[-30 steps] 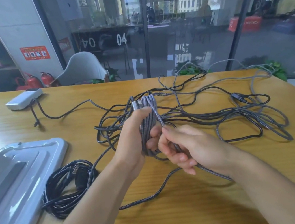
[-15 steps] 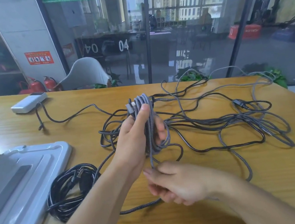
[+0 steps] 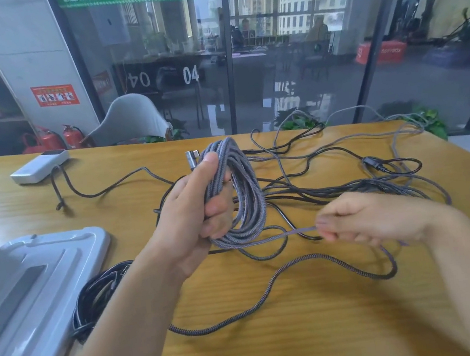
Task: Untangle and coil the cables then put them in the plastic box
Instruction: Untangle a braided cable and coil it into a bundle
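We note the braided cable coil (image 3: 242, 195) is grey with a fine woven fleck; its loose braided tail (image 3: 275, 277) reads darker, grey-brown. The tangled cable heap (image 3: 350, 188) mixes black and grey strands. The coiled cable bundle (image 3: 98, 290) is glossy black. The wooden table (image 3: 310, 333) shows yellow-orange grain. Plastic box lid (image 3: 32, 290): pale grey. Power bank (image 3: 39, 168): white.

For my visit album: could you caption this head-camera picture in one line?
Left hand holds a grey cable coil while the right hand pulls its loose end over a wooden table.

single head view, facing forward-down, close over table (image 3: 339, 329).
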{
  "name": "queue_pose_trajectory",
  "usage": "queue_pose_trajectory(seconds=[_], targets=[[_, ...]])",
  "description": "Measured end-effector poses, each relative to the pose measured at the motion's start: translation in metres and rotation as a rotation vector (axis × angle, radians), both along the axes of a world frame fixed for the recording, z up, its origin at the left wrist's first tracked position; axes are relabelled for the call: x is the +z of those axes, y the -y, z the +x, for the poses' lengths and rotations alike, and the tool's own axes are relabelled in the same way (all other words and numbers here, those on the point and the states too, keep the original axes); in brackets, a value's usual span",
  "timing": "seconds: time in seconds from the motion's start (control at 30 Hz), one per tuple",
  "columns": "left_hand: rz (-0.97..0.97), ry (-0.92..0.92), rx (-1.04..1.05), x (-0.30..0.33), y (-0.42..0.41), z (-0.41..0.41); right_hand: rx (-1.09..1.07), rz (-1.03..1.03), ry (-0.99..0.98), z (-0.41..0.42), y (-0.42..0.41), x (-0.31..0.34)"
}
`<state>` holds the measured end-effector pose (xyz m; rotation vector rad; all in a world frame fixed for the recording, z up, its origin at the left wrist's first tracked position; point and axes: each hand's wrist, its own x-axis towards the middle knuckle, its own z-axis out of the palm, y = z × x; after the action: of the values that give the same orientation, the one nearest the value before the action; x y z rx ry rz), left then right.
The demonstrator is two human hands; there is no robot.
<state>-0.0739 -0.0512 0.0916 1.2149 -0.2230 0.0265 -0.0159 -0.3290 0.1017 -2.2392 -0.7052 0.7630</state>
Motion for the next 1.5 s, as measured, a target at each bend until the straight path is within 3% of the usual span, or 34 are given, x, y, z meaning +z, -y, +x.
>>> queue_pose_trajectory(seconds=[0.17, 0.33, 0.47, 0.6, 0.8, 0.93, 1.13, 1.2, 1.3, 1.37, 1.43, 1.5], targets=[[0.055, -0.008, -0.021, 0.000, -0.002, 0.001, -0.409, 0.102, 0.367, 0.019, 0.030, 0.000], [0.086, -0.023, 0.010, -0.001, -0.006, 0.002, -0.771, 0.276, 0.561, 0.035, 0.051, -0.009], [0.095, -0.030, 0.028, -0.003, -0.005, 0.004, -0.808, 0.247, 0.695, 0.043, 0.054, -0.015], [0.098, -0.040, 0.042, -0.003, -0.006, 0.004, -0.696, -0.002, 1.123, 0.057, 0.054, -0.032], [0.110, -0.019, 0.014, -0.005, -0.007, 0.005, -0.694, 0.243, 0.777, 0.056, 0.033, -0.040], [0.125, -0.023, -0.009, -0.005, -0.004, 0.004, -0.738, 0.507, 0.391, 0.051, 0.015, -0.037], [0.176, -0.019, -0.066, -0.007, 0.004, 0.001, -0.743, 0.697, 0.179, 0.039, -0.017, -0.042], [0.197, -0.006, -0.076, -0.006, 0.007, 0.000, -0.755, 0.639, 0.203, 0.032, -0.027, -0.041], [0.238, 0.006, -0.079, -0.007, 0.014, -0.001, -0.778, 0.278, 0.730, 0.023, -0.040, -0.041], [0.272, 0.016, -0.082, -0.008, 0.019, -0.003, -0.774, 0.168, 0.953, 0.016, -0.051, -0.038], [0.308, 0.046, -0.108, -0.008, 0.025, -0.006, -0.779, 0.350, 0.876, 0.009, -0.061, -0.034], [0.322, 0.065, -0.148, -0.009, 0.032, -0.009, -0.727, 0.748, 0.560, 0.001, -0.074, -0.035]])
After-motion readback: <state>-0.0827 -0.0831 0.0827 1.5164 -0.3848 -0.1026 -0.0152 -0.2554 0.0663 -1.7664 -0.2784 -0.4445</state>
